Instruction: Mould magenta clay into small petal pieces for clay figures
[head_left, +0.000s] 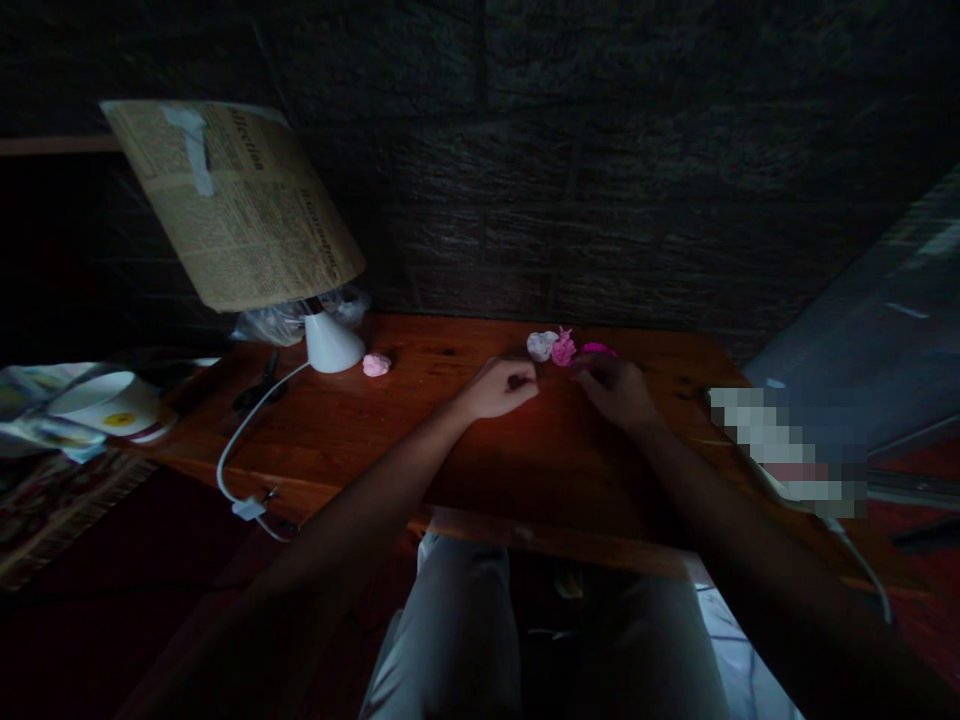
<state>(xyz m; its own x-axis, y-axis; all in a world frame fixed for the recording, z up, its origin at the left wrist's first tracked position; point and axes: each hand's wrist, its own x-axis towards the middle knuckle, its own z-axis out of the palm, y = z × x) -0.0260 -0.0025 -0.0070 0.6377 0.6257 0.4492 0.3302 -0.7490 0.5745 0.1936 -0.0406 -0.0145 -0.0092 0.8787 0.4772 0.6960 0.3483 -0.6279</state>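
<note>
On the wooden table, my left hand (pixel 504 388) is closed, its fingers curled round toward the thumb; what they hold, if anything, is too small or dark to tell. Opposite it, my right hand (pixel 616 392) has its fingers pinched together, and their tips are in shadow. Just beyond it a magenta crumpled piece (pixel 598 349), like paper, shows partly; I cannot tell whether the fingers touch it. In a row with it lie a pink crumpled piece (pixel 563 347) and a white one (pixel 541 346), beyond the gap between my hands.
A pale pink crumpled ball (pixel 376 364) lies beside the white lamp base (pixel 331 345), under a newspaper-print shade (pixel 244 205). Dark scissors (pixel 257 388) and the lamp cord (pixel 229 440) are left. A paper tub (pixel 112 403) stands farther left. A blurred-out object (pixel 780 450) is right.
</note>
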